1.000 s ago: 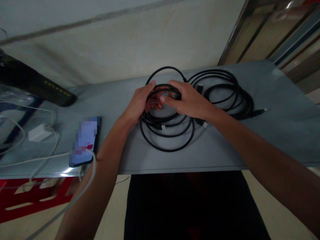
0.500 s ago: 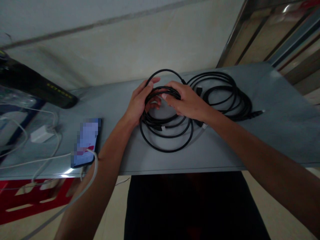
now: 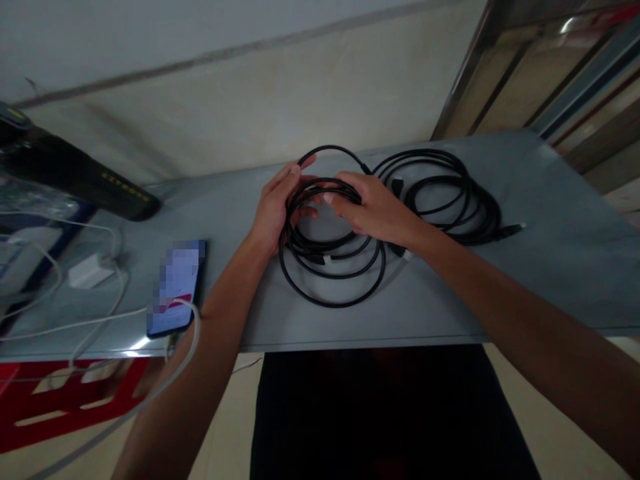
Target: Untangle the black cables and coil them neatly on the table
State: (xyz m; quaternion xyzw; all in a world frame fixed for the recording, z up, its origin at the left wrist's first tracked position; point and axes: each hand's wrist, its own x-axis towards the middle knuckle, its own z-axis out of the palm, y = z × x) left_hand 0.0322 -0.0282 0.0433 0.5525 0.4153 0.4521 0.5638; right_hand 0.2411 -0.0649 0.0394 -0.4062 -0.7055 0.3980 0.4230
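Both hands are occupied with a coil of black cable [image 3: 325, 245], which is located near the middle of the tabletop [image 3: 430, 300], at the side closer to the wall [image 3: 300, 100]. The left hand [image 3: 273, 207] is half closed around the left side of the loops, with the thumb up and the fingers curved behind and inside them. The right hand [image 3: 373, 205] is closed more tightly — it pinches the upper right part of the bundle between the thumb and the fingers. One wider loop lies below the others, and a plug with a pale end [image 3: 318, 259] is seen in the lower part of this coil.

Just to the right there is a second coil of black cable [image 3: 483, 220], with a plug [image 3: 511, 231] pointing to the right. At the left, a phone [image 3: 175, 287] lies with its screen up near the front edge, its picture partly pixelated. Farther left are a white power adapter [image 3: 90, 271] with pale cords and a black cylindrical object [image 3: 80, 173] with yellow letters — its upper end is cut by the picture border. Below the tabletop, a red plastic object [image 3: 50, 430] with slots is visible.
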